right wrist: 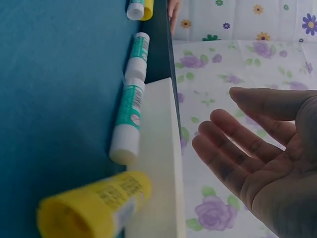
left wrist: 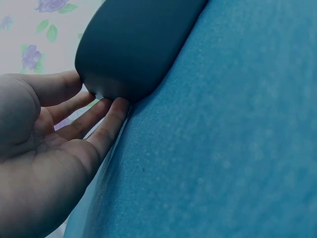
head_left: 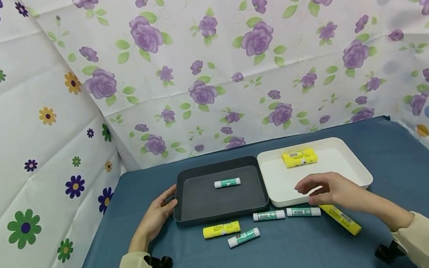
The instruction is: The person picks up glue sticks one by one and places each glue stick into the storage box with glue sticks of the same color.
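Note:
My left hand [head_left: 159, 213] rests its fingertips against the left wall of the dark grey tray [head_left: 247, 200]; the left wrist view shows thumb and fingers at the tray's outer end. My right hand [head_left: 329, 188] hovers over the front rim of the white tray [head_left: 350, 162], fingers loosely bent and holding nothing. Inside the grey tray lies a green-and-white glue stick [head_left: 227, 183]. Yellow glue sticks [head_left: 299, 158] lie side by side in the white tray. Below my right hand, a yellow glue stick [head_left: 341, 220] lies aslant on the cloth, its far end partly hidden in the head view.
In front of the trays lie another yellow glue stick [head_left: 221, 230] and three green-and-white ones, including a tilted one [head_left: 244, 237] nearest me. A blue cloth [head_left: 297, 263] covers the table. Flowered sheets [head_left: 226, 55] hang behind and at the sides.

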